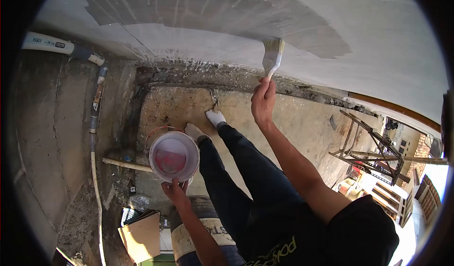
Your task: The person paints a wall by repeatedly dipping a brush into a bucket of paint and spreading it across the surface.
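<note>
My right hand (263, 101) is closed round the handle of a wide paintbrush (273, 56), bristles up. The bristle tips overlap the lower edge of a wet grey patch on the wall (388, 34), where drips and streaks show. Lower left, my left hand (177, 192) grips the near rim of a whitish bucket (193, 153), thumb over the edge. Inside the bucket is a reddish-pink area at the bottom. My socked feet (215, 118) stand on the stained concrete floor near the wall's foot.
White and grey pipes (94, 171) run down the left wall. Below the bucket stand a drum (203, 214) and a cardboard piece (141, 237). A pale pole (126, 165) lies left of the bucket. A rusty metal frame (373, 148) stands at the right.
</note>
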The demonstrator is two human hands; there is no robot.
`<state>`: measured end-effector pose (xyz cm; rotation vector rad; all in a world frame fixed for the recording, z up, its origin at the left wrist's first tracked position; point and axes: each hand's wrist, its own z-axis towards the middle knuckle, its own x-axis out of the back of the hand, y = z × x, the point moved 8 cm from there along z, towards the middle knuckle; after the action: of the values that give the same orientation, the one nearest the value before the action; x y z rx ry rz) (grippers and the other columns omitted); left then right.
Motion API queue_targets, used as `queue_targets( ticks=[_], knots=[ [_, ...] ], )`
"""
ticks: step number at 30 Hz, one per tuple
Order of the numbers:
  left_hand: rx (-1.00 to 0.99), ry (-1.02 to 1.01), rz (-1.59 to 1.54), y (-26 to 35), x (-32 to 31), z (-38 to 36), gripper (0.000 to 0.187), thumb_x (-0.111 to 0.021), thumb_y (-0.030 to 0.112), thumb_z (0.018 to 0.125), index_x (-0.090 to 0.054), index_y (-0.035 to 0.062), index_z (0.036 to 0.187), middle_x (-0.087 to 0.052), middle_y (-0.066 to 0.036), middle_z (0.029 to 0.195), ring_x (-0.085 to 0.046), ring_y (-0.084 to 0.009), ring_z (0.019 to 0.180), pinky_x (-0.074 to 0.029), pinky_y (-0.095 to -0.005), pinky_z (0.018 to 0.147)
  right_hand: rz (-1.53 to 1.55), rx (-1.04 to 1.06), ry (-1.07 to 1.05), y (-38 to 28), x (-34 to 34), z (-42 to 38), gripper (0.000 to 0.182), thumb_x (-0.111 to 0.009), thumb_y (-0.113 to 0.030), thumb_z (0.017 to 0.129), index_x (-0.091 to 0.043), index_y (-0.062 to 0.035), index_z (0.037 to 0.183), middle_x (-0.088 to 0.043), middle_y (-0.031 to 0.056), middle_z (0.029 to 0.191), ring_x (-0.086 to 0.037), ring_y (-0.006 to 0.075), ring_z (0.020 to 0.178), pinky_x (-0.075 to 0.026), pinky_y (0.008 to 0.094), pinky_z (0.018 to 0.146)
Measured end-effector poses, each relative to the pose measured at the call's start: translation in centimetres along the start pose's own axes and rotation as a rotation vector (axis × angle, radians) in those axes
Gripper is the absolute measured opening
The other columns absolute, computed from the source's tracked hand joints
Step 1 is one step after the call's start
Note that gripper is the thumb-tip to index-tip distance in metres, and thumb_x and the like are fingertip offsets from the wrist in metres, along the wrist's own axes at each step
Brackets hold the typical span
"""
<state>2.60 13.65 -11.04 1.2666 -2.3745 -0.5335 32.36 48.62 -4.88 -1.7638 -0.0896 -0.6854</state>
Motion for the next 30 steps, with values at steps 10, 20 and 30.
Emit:
queue_targets(
  ticks=[10,20,30],
  knots=[
    [-0.004,0.026,0.003,-0.2,0.5,0.3,0.029,-0.059,0.005,0.084,-0.034,0.0056,0.100,-0.050,-0.013,0.111,-0.062,-0.0258,0.096,-0.060,-0.0401,0.082,0.288,-0.084,-0.147,-5.7,-13.6,-3.9,0.034,-0.033,-0.035,0.105,-0.041,-0.0038,0.095,-0.046,0.0040,0.068,-0.043,0.0112,0.053,-0.040,0.0290,0.047],
    [-0.021,-0.008,0.065,0.7,-0.7,0.1,0.030,-0.060,0.008,0.084,-0.032,0.0074,0.095,-0.050,-0.011,0.105,-0.062,-0.0238,0.093,-0.059,-0.0390,0.081,-0.044,0.067,-0.110,-1.3,-2.5,0.2,0.038,-0.039,-0.034,0.104,-0.052,-0.0002,0.091,-0.043,0.0008,0.065,-0.040,0.0088,0.058,-0.035,0.0287,0.052],
    [-0.023,-0.021,0.063,0.5,-1.0,0.4,0.030,-0.060,0.009,0.084,-0.033,0.0073,0.097,-0.050,-0.011,0.107,-0.062,-0.0247,0.094,-0.059,-0.0388,0.081,-0.048,-0.015,0.243,4.7,7.9,4.7,0.042,-0.034,-0.041,0.103,-0.048,-0.0013,0.096,-0.047,0.0037,0.066,-0.043,0.0112,0.052,-0.036,0.0283,0.048]
  ],
)
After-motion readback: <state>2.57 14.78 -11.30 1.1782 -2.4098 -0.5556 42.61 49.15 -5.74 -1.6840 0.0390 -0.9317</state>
